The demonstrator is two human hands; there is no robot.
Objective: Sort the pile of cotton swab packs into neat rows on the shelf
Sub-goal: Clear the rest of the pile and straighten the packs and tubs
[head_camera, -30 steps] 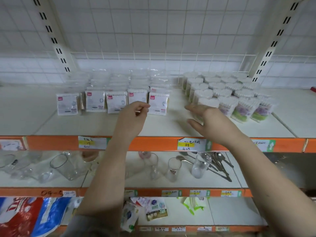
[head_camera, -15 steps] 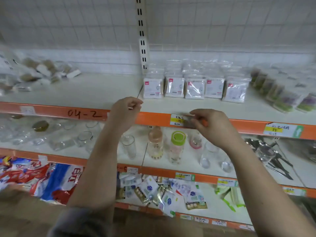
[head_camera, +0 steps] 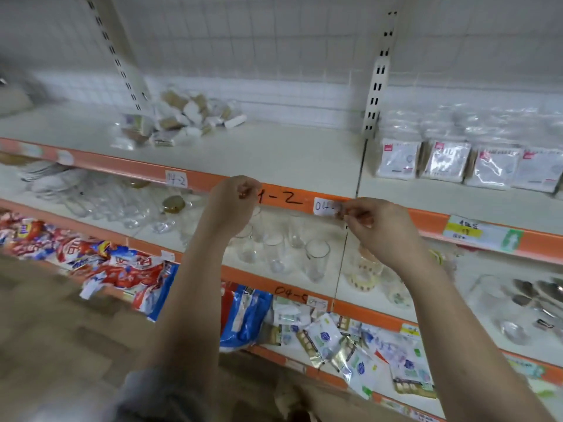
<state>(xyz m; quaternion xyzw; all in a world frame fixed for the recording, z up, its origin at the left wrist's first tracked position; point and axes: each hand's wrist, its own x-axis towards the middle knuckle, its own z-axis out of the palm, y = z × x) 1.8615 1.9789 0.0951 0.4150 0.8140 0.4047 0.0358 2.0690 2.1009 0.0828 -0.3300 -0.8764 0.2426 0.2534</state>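
Far left, lower shelves: red-and-blue bags (head_camera: 122,269) spilled along the third shelf down; blurred clear glassware (head_camera: 100,202) on the shelf above them.

Top shelf (head_camera: 274,153), left of centre: loose pile of cotton swab packs (head_camera: 189,117) heaped against the back wall beside a slotted upright (head_camera: 122,56). Packs lay at all angles, brown and white, some in clear wrap. Pile was well apart from both hands.

Left hand (head_camera: 234,202) was raised in front of the orange shelf edge (head_camera: 283,197), fingers curled in, thumb and fingertips pressed together. Held nothing that I could make out; blur at the fingertips.

Between the hands: handwritten "-2" on the orange edge, a white label (head_camera: 324,206) just right of it. Drinking glasses (head_camera: 316,257) stood on the shelf below.

Right hand (head_camera: 377,226) was at the same height, fingers curled, fingertips pinched right at the label's right end. Whether it actually gripped the label, could not tell.

Right, top shelf: flat swab packs (head_camera: 447,161) stood upright in a neat front row, more behind. Below, a yellow-and-green price tag (head_camera: 481,234); spoons (head_camera: 542,293) on the next shelf.
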